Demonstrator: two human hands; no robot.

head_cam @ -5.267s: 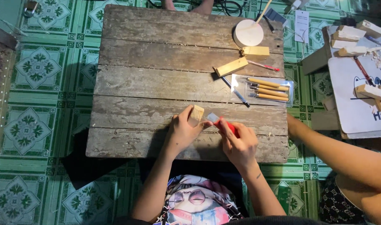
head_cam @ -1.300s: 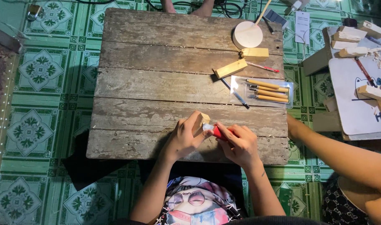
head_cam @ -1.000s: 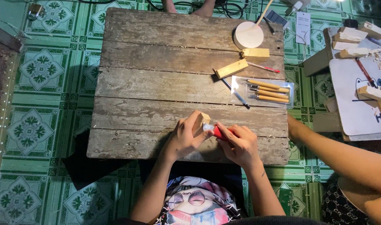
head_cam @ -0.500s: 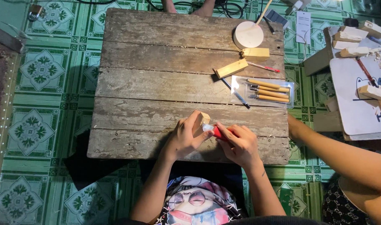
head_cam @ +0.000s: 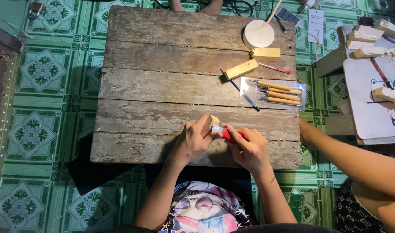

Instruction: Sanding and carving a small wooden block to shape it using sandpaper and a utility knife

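A: Left hand (head_cam: 191, 142) wrapped around a small pale wooden block (head_cam: 211, 122), near the front edge of the plank table (head_cam: 163, 86). Right hand (head_cam: 249, 149) closed on a red-handled cutter (head_cam: 226, 134), blade end set against the block's right face.

B: Fingers?

A: Both sets curled tight, none spread; left on the block, right on the handle. Blade tip itself too small to make out, probably touching the wood.

B: Doing the cut well?

A: Judged from the grip: short, shallow strokes, block braced on the table, left thumb kept behind the edge and not in its path.

B: Packages and signs?

A: Clear flat rectangular sleeve (head_cam: 273, 87) at right centre of the table, holding a row of wooden-handled carving tools. White paper slip (head_cam: 316, 26) on the floor beyond the far right corner, print not legible. White board (head_cam: 372, 101) at far right with dark lettering and a small cat drawing, wood offcuts lying on it.

B: Also on the table?

A: Round pale disc (head_cam: 258, 33) at the far edge; two loose yellow blocks (head_cam: 251, 62) just in front of it. Another person's forearm (head_cam: 344, 155) entering from the right.
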